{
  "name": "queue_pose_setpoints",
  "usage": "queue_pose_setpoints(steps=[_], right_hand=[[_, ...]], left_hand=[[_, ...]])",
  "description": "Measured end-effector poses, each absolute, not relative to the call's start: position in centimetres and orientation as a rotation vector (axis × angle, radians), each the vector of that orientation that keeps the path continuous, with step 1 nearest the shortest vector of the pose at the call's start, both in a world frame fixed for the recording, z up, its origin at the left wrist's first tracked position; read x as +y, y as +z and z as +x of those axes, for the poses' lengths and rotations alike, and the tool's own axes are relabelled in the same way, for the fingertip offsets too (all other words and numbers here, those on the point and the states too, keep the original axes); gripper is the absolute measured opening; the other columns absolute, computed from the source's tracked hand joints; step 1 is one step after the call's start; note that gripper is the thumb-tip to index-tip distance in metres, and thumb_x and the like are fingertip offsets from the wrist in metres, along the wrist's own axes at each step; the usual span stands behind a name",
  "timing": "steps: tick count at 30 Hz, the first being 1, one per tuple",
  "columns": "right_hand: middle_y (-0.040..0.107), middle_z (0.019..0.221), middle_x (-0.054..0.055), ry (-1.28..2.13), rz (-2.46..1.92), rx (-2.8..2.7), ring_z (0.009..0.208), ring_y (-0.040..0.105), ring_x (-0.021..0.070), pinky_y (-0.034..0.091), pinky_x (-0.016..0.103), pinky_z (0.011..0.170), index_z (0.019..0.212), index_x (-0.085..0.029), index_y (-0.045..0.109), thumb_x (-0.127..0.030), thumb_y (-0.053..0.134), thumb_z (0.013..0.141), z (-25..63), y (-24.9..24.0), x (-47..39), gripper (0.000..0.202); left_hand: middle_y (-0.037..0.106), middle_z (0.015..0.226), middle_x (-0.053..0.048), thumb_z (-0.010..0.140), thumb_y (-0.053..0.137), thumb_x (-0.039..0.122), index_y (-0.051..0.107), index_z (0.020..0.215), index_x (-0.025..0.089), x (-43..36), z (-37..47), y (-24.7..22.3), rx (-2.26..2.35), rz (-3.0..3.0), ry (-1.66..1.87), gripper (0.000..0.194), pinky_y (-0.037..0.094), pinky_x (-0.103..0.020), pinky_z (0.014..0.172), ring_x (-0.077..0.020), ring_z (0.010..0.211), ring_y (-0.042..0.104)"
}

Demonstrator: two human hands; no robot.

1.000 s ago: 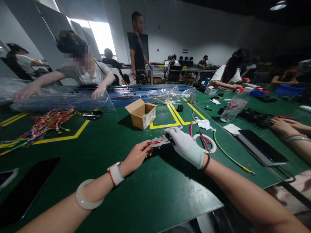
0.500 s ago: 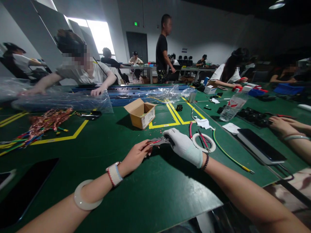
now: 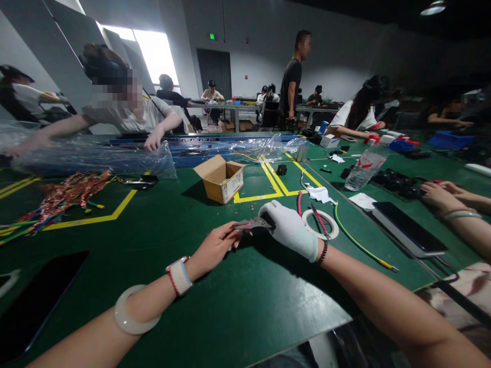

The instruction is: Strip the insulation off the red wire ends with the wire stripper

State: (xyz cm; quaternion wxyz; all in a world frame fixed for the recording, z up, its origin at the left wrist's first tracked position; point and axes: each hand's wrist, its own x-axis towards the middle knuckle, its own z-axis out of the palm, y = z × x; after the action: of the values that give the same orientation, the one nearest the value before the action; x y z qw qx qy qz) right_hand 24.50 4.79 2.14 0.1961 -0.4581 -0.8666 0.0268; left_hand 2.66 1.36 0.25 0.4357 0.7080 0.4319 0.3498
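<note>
My right hand (image 3: 290, 230), in a white glove, grips wire strippers (image 3: 253, 223) whose flat metal jaws point left. My bare left hand (image 3: 212, 249) is closed at the tips of those jaws. Its fingers pinch a thin red wire, of which only a little shows beside the jaws. The handles of the strippers are hidden inside the glove. Both hands are above the green table (image 3: 215, 317), close together. Small reddish scraps lie on the table just beyond the jaws.
An open cardboard box (image 3: 224, 186) stands beyond my hands. To the right lie a roll of white tape (image 3: 333, 232), a green-yellow cable (image 3: 355, 240), a phone (image 3: 408, 227) and a tilted plastic bottle (image 3: 364, 168). Stripped copper wires (image 3: 72, 191) are heaped at left. A co-worker handles plastic sheeting (image 3: 146, 158) opposite.
My hands hold nearly the same position; the strippers' jaws have turned slightly, and less red wire shows. A standing person in the background has moved right.
</note>
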Motion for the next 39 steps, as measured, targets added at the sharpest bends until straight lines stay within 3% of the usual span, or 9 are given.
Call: queue_pose_setpoints(steps=[4, 9, 12, 19, 31, 39], right_hand=[[0.059, 0.102, 0.004, 0.062, -1.331, -2.424, 0.084, 0.06, 0.0177, 0.042, 0.025, 0.068, 0.102, -0.022, 0.053, -0.009, 0.052, 0.078, 24.3, 2.4, 4.6, 0.027], [0.059, 0.112, 0.007, 0.161, -1.295, -2.399, 0.096, 0.06, 0.0181, 0.046, 0.027, 0.08, 0.112, -0.021, 0.053, -0.007, 0.047, 0.085, 24.1, 2.2, 4.5, 0.031], [0.059, 0.115, 0.009, 0.212, -1.202, -2.365, 0.101, 0.06, 0.0179, 0.047, 0.029, 0.084, 0.117, -0.02, 0.051, -0.008, 0.044, 0.088, 24.1, 1.7, 4.7, 0.032], [0.061, 0.11, 0.008, 0.222, -1.195, -2.353, 0.099, 0.06, 0.0188, 0.048, 0.031, 0.084, 0.113, -0.02, 0.053, -0.009, 0.047, 0.088, 24.2, 1.4, 4.7, 0.029], [0.06, 0.1, 0.005, 0.195, -1.218, -2.357, 0.089, 0.06, 0.0171, 0.045, 0.026, 0.075, 0.103, -0.02, 0.052, -0.006, 0.052, 0.08, 24.2, 1.4, 4.7, 0.027], [0.06, 0.109, 0.008, 0.212, -1.145, -2.322, 0.099, 0.059, 0.0182, 0.046, 0.029, 0.083, 0.112, -0.018, 0.052, -0.004, 0.047, 0.083, 24.2, 0.9, 5.0, 0.032]], left_hand=[[0.045, 0.063, 0.003, 0.093, 0.041, 0.037, 0.062, 0.099, 0.015, 1.3, 2.7, 0.3, 1.067, 1.785, 0.894, 0.031, 0.032, -0.021, 0.05, -0.0109, 0.055, 0.04], [0.048, 0.064, 0.003, 0.093, 0.042, 0.036, 0.061, 0.093, 0.015, 1.2, 2.7, 0.5, 1.091, 1.777, 0.899, 0.029, 0.033, -0.021, 0.051, -0.0107, 0.055, 0.042], [0.049, 0.063, 0.003, 0.093, 0.04, 0.034, 0.06, 0.1, 0.015, 1.2, 2.8, 0.6, 1.112, 1.781, 0.897, 0.029, 0.034, -0.022, 0.051, -0.0115, 0.055, 0.043], [0.048, 0.062, 0.003, 0.093, 0.042, 0.036, 0.062, 0.093, 0.016, 1.2, 2.7, 0.7, 1.118, 1.797, 0.885, 0.029, 0.033, -0.022, 0.049, -0.0117, 0.055, 0.042], [0.046, 0.064, 0.003, 0.093, 0.042, 0.035, 0.063, 0.099, 0.014, 1.4, 2.7, 0.4, 1.045, 1.789, 0.894, 0.031, 0.035, -0.023, 0.054, -0.0113, 0.056, 0.041], [0.049, 0.065, 0.002, 0.092, 0.043, 0.035, 0.062, 0.105, 0.014, 1.2, 2.9, 0.5, 1.035, 1.713, 0.902, 0.031, 0.035, -0.022, 0.052, -0.0119, 0.058, 0.044]])
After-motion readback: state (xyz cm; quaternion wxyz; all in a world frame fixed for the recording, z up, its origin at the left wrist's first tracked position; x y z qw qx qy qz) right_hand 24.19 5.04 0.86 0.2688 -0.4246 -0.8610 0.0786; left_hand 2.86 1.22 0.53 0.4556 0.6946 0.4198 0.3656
